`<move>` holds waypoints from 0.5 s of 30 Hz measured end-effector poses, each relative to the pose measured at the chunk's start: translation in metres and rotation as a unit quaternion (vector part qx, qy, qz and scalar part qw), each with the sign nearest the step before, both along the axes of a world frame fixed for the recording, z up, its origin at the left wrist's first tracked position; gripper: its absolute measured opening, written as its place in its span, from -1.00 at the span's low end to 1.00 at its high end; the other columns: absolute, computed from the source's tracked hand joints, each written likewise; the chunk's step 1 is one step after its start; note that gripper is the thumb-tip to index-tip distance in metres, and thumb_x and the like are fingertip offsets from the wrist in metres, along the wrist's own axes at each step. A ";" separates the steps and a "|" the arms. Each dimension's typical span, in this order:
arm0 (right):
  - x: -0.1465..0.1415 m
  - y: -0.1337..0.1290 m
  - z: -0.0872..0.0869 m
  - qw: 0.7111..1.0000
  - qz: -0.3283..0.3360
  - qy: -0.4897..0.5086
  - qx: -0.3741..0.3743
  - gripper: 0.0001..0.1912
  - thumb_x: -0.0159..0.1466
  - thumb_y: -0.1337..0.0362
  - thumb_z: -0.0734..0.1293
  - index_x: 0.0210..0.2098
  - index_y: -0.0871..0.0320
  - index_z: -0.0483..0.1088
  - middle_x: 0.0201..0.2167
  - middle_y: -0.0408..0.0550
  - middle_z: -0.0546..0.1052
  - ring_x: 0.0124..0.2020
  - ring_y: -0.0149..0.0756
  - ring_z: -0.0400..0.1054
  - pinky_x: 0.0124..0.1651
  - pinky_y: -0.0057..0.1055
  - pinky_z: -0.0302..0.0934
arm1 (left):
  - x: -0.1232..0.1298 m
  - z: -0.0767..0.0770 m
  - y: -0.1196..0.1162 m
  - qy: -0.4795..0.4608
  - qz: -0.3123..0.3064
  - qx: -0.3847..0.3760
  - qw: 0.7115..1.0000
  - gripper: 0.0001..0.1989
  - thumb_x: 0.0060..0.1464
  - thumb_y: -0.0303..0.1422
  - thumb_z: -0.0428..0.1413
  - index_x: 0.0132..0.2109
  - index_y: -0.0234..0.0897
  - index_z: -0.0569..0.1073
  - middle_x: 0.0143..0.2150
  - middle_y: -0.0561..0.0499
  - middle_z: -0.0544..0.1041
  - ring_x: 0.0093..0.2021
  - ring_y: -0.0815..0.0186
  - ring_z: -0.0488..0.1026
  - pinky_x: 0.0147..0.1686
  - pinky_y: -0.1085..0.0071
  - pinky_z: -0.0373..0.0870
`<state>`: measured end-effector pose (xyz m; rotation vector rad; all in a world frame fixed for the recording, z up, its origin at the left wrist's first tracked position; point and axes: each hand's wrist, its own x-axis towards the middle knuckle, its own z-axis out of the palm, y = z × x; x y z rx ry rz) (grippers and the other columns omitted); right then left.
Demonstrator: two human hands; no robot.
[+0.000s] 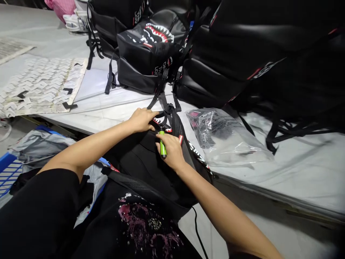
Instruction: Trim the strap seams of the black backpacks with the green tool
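Note:
A black backpack [151, 162] leans at the table edge against my body, its back panel and straps facing up. My left hand [142, 120] grips its top edge near the handle, beside a strip of white and red print. In my right hand [172, 149] is a green handheld tool with black ends [162, 144], held upright over the back panel. The tool's upper tip is close to the top seam; its exact kind cannot be made out. Black straps [169, 109] gather just beyond my hands.
Finished black backpacks [151, 46] crowd the far side of the white table [309, 169]. A clear plastic bag [229, 136] with dark contents lies right of my hands. At left are a sheet with rows of white strips [40, 82] and a blue crate [10, 172] holding cloth.

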<state>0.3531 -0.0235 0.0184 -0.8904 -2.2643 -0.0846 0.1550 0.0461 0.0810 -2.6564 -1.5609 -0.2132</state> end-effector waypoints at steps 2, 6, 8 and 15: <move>0.000 -0.006 -0.004 0.999 -0.004 0.053 -0.005 -0.78 0.34 0.36 0.27 -0.02 0.16 0.35 -0.20 0.08 0.56 -0.16 -0.10 0.44 -0.12 -0.17 0.32 | 0.011 0.001 0.009 0.039 0.003 -0.022 0.999 -0.48 0.03 -0.12 0.26 0.09 -0.26 0.47 -0.04 -0.15 0.57 0.04 0.04 0.46 -0.04 0.23 0.34; 0.014 -0.022 -0.006 0.996 0.010 0.086 -0.006 -0.71 0.29 0.41 0.31 -0.01 0.10 0.31 -0.15 0.08 0.55 -0.11 -0.12 0.43 -0.06 -0.15 0.30 | 0.023 0.002 0.007 0.051 -0.025 0.025 0.998 -0.60 0.07 -0.18 0.22 0.00 -0.30 0.49 -0.10 -0.16 0.58 -0.01 0.04 0.46 -0.09 0.23 0.31; 0.019 -0.026 -0.005 0.997 0.029 0.072 -0.007 -0.66 0.26 0.44 0.33 0.01 0.08 0.29 -0.09 0.08 0.56 -0.09 -0.11 0.44 -0.04 -0.12 0.29 | 0.024 0.000 0.002 0.051 -0.054 0.041 0.996 -0.54 0.09 -0.18 0.20 0.08 -0.32 0.43 -0.04 -0.17 0.55 0.02 0.04 0.43 -0.06 0.22 0.29; 0.017 -0.025 -0.015 0.993 0.048 0.097 -0.036 -0.59 0.22 0.43 0.35 0.04 0.09 0.29 -0.10 0.11 0.53 -0.07 -0.07 0.43 -0.05 -0.06 0.32 | 0.025 -0.012 -0.007 0.087 -0.099 0.035 0.991 0.16 -0.17 0.01 0.34 0.40 -0.46 -0.02 0.26 -0.31 0.30 0.25 -0.08 0.17 0.32 -0.03 -0.12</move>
